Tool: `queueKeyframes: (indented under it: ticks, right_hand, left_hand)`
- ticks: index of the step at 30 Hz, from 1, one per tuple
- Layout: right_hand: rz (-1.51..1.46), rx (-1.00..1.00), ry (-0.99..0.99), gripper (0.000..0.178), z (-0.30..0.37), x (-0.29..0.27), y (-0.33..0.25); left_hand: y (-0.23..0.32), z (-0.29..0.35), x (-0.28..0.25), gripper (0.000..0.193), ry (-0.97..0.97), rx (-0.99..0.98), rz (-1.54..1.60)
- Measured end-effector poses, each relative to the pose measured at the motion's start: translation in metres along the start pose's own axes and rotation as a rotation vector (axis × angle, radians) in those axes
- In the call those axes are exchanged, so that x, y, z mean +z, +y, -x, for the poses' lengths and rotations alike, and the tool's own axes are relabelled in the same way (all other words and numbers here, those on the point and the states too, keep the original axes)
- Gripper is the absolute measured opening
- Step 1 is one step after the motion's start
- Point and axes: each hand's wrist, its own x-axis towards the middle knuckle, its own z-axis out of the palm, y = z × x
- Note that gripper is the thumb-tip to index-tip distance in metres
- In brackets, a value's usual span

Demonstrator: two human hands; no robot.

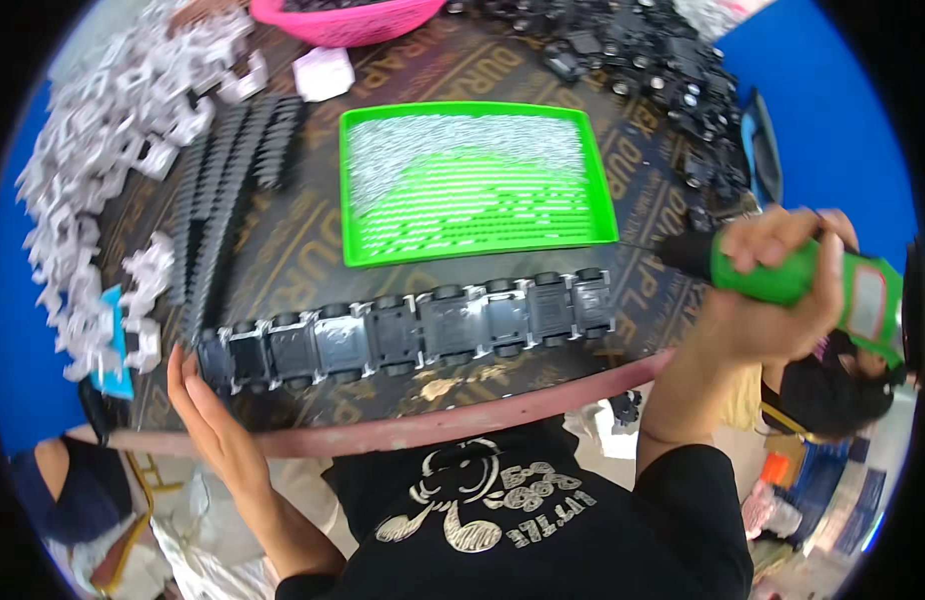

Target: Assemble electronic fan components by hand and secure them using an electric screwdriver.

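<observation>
- Green power driver (778, 283), 1 pc.: grasped in R hand (783, 325), at R side, nose pointed L twd tray corner; trigger state couldn't be told.
- L hand (215, 430): fingers extended, nothing visibly clasped; at L end of row, contact unclear.
- Blk block row (453, 325), 1 line: lay on counter (283, 262) btwn tray & near edge, slightly slanted.
- Green tray (603, 200), 1 pc.: slim silver pcs (463, 130) massed twd far side.
- Risks (judged): low swing of driver L might've caught tray rim, spilling pcs; uneven push by L hand might've skewed row or sent end block over edge.
- Edges: pinkish near edge (503, 402) ran close below row, tightest at L.
- Room: narrow bare strip btwn tray & row; wider gap R of row; L side crowded w/ ridged blk strips (228, 200), wht parts (93, 200); far R w/ blk parts heap (673, 70).
</observation>
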Motion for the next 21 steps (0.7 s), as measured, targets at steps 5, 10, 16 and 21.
queueKeyframes:
  ticks: [5, 10, 16, 21]
  right_hand:
    - [0.006, 0.032, -0.233, 0.021, 0.001, 0.014, 0.042]
    - [0.225, 0.001, -0.297, 0.019, 0.0, 0.007, 0.058]
    - [0.161, 0.057, -0.309, 0.02, 0.003, 0.009, 0.071]
    - [0.204, 0.091, -0.359, 0.02, 0.003, 0.007, 0.07]
  left_hand:
    - [0.034, 0.031, 0.022, 0.048, -0.078, 0.07, -0.039]
    - [0.082, 0.038, 0.044, 0.064, -0.053, 0.445, -0.145]
    - [0.143, 0.052, 0.103, 0.073, -0.768, 0.746, 0.014]
    - [0.155, 0.068, 0.137, 0.074, -0.8, 0.719, -0.037]
